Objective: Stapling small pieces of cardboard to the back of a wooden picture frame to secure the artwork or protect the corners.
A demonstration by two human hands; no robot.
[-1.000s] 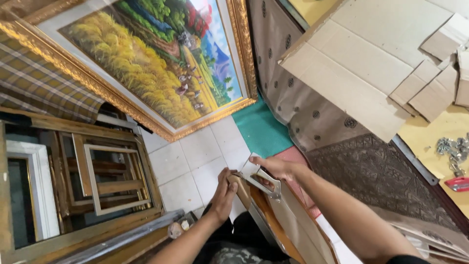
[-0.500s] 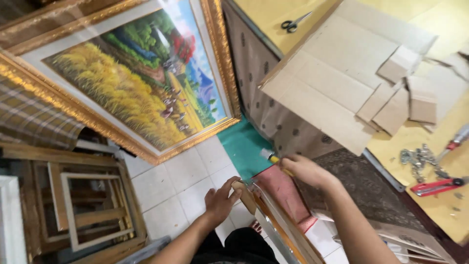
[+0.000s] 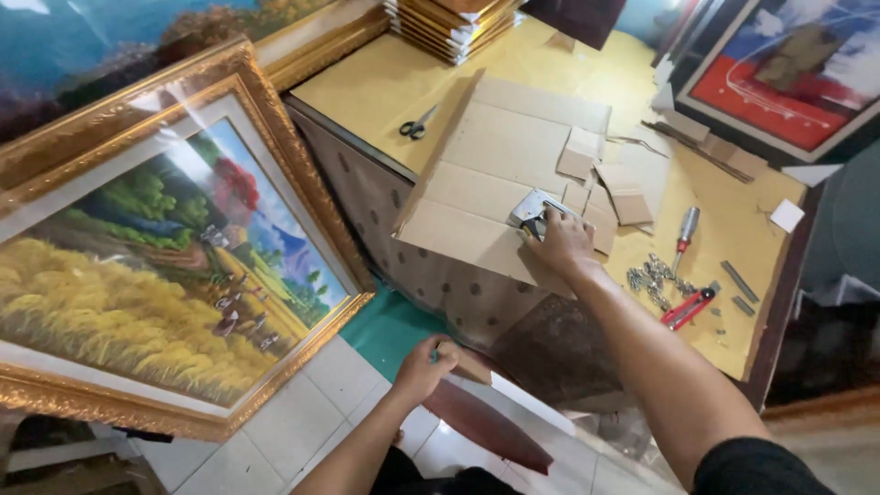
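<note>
The right hand [image 3: 561, 243] reaches out over the worktop [image 3: 385, 87] at the centre of the frame and rests on a metal staple gun [image 3: 532, 209], its fingers closed around the tool's handle. The staple gun sits on a large flattened sheet of cardboard [image 3: 495, 156] that hangs partly over the near edge of the worktop. Smaller cardboard offcuts [image 3: 623, 197] lie just right of the hand on the same sheet.

The left hand [image 3: 423, 367] is lower down, at the bottom centre of the frame, with its fingers curled around the top edge of a wooden frame piece [image 3: 490, 422] that slants down towards the tiled floor [image 3: 302, 412].

On the worktop, a pair of scissors [image 3: 418, 124] lies to the upper left of the cardboard. To the right of the right hand there is a screwdriver [image 3: 686, 229], a heap of small metal hangers [image 3: 649, 277] and a red utility knife [image 3: 689, 307]. A stack of frames [image 3: 454, 23] stands at the far end, at the top of the frame.

A large landscape painting in a gold frame [image 3: 165, 266] leans at the left, beside the patterned cloth [image 3: 385, 220] that covers the worktop's side.
</note>
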